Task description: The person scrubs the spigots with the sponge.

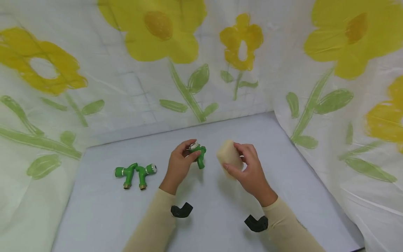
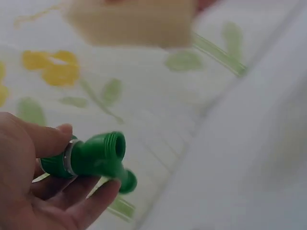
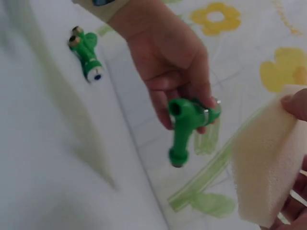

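My left hand (image 1: 180,163) grips a green tap (image 1: 200,157) by its knob end, thumb on one side and fingers on the other. In the left wrist view the tap's threaded spout opening (image 2: 119,146) faces away from the palm. My right hand (image 1: 253,175) holds a cream-coloured sponge block (image 1: 229,157) between thumb and fingers. Both things are held up above the table, a short gap apart. In the right wrist view the sponge (image 3: 268,158) is at the right edge and the tap (image 3: 184,127) hangs from the left hand.
Two more green taps (image 1: 127,175) (image 1: 144,176) lie side by side on the left of the white table (image 1: 104,217). A white curtain (image 1: 135,91) with painted yellow flowers stands behind and around it. Black curved pieces (image 1: 182,210) (image 1: 256,224) sit at both wrists.
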A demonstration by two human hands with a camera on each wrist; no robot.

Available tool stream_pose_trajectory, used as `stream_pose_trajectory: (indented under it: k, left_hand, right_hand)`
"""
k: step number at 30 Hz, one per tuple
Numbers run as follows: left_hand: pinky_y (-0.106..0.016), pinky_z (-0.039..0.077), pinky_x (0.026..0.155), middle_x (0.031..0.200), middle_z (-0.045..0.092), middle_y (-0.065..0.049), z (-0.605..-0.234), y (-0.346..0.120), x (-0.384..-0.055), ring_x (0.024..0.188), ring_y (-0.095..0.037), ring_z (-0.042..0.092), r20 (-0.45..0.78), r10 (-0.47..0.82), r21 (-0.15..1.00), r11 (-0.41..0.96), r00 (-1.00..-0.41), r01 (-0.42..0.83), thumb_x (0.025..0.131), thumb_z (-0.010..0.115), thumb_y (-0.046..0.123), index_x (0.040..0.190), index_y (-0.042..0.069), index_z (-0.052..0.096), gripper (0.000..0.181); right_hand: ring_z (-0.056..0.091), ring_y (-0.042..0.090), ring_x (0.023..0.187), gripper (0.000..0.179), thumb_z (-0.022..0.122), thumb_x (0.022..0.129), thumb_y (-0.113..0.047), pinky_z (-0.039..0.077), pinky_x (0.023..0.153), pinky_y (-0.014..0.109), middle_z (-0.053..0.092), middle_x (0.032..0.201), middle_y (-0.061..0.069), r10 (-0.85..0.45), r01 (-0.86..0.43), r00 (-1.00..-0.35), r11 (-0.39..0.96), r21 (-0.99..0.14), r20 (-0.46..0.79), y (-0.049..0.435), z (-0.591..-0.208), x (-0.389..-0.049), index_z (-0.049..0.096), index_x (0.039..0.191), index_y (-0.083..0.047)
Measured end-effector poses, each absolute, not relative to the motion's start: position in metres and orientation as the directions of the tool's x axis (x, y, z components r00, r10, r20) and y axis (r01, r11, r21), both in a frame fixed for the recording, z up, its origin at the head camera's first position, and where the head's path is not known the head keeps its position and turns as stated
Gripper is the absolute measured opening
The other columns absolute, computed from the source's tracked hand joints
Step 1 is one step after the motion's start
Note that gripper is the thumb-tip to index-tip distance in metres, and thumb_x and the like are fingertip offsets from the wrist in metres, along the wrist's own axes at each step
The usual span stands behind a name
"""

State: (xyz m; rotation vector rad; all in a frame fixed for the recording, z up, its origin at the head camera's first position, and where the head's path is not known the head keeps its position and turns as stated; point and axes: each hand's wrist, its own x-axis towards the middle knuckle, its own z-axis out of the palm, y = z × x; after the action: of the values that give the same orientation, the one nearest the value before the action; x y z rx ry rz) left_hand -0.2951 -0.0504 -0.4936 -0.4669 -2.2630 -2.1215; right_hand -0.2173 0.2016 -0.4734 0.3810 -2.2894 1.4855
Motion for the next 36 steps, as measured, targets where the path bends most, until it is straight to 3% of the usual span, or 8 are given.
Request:
stream_pose_trajectory:
  k: [4,9,13,17,23,28,30,36]
  left_hand:
    - [-0.042,0.063,0.092,0.134,0.065,-0.018,-0.474,-0.057,-0.287,0.115,-0.026,0.071,0.204,0.232,0.961,-0.231,-0.951,0.149,0.1,0.075,-0.007,0.144,-0.001,0.066,0.045]
    - [-0.035,0.063,0.088,0.134,0.066,-0.013,-0.463,-0.055,-0.274,0.116,-0.022,0.071,0.246,0.293,0.925,-0.354,-0.924,0.134,0.1,0.072,-0.012,0.145,-0.005,0.064,0.046]
    - [-0.041,0.063,0.091,0.127,0.07,-0.015,-0.457,-0.056,-0.268,0.114,-0.024,0.073,0.27,0.326,0.903,-0.412,-0.906,0.121,0.096,0.07,-0.018,0.141,-0.01,0.064,0.047]
    - [-0.046,0.062,0.094,0.124,0.069,-0.017,-0.455,-0.06,-0.265,0.113,-0.025,0.074,0.314,0.348,0.891,-0.428,-0.883,0.148,0.096,0.067,-0.019,0.142,-0.019,0.054,0.049]
    - [-0.034,0.063,0.088,0.126,0.069,-0.013,-0.457,-0.063,-0.264,0.112,-0.02,0.072,0.322,0.326,0.879,-0.452,-0.889,0.153,0.099,0.066,-0.018,0.141,-0.008,0.063,0.043]
    - [-0.043,0.062,0.094,0.124,0.07,-0.016,-0.46,-0.064,-0.262,0.115,-0.026,0.074,0.332,0.354,0.861,-0.491,-0.874,0.128,0.097,0.067,-0.018,0.14,-0.002,0.067,0.046]
    - [-0.043,0.062,0.094,0.124,0.07,-0.015,-0.46,-0.065,-0.261,0.115,-0.026,0.073,0.336,0.349,0.861,-0.49,-0.875,0.135,0.098,0.068,-0.016,0.14,-0.001,0.067,0.045]
    - [-0.031,0.062,0.088,0.128,0.069,-0.012,-0.464,-0.065,-0.262,0.115,-0.02,0.07,0.343,0.326,0.854,-0.499,-0.881,0.148,0.1,0.071,-0.012,0.14,0.0,0.067,0.043]
  right_hand:
    - [0.053,0.023,0.121,0.072,0.091,0.089,-0.014,0.051,0.094,0.048,0.054,0.134,0.008,-0.121,-0.477,-0.873,0.41,-0.778,0.472,0.183,-0.47,-0.215,0.059,0.152,-0.004]
    - [0.056,0.027,0.122,0.073,0.094,0.088,-0.014,0.057,0.091,0.053,0.057,0.131,0.009,-0.224,-0.586,-0.807,0.417,-0.695,0.546,0.169,-0.463,-0.215,0.061,0.152,-0.004]
    - [0.057,0.032,0.12,0.071,0.093,0.089,-0.01,0.058,0.091,0.057,0.056,0.127,0.015,-0.129,-0.561,-0.802,0.5,-0.66,0.584,0.174,-0.462,-0.224,0.06,0.152,0.001]
    - [0.056,0.031,0.12,0.071,0.091,0.09,-0.007,0.057,0.092,0.058,0.055,0.128,0.016,-0.051,-0.507,-0.82,0.528,-0.682,0.57,0.176,-0.461,-0.229,0.059,0.153,0.002]
    - [0.058,0.03,0.116,0.07,0.091,0.091,-0.017,0.06,0.084,0.051,0.057,0.127,0.014,-0.254,-0.602,-0.791,0.488,-0.632,0.557,0.17,-0.459,-0.223,0.06,0.152,0.001]
    - [0.057,0.033,0.114,0.07,0.092,0.09,-0.01,0.057,0.087,0.054,0.056,0.125,0.017,-0.072,-0.494,-0.817,0.598,-0.631,0.572,0.178,-0.458,-0.232,0.06,0.151,0.003]
    - [0.057,0.033,0.113,0.07,0.092,0.09,-0.01,0.058,0.086,0.053,0.056,0.125,0.017,-0.067,-0.481,-0.826,0.6,-0.639,0.56,0.178,-0.458,-0.23,0.06,0.151,0.003]
    - [0.059,0.03,0.114,0.072,0.093,0.089,-0.017,0.061,0.081,0.048,0.058,0.128,0.013,-0.306,-0.634,-0.767,0.497,-0.593,0.564,0.168,-0.457,-0.217,0.061,0.15,0.001]
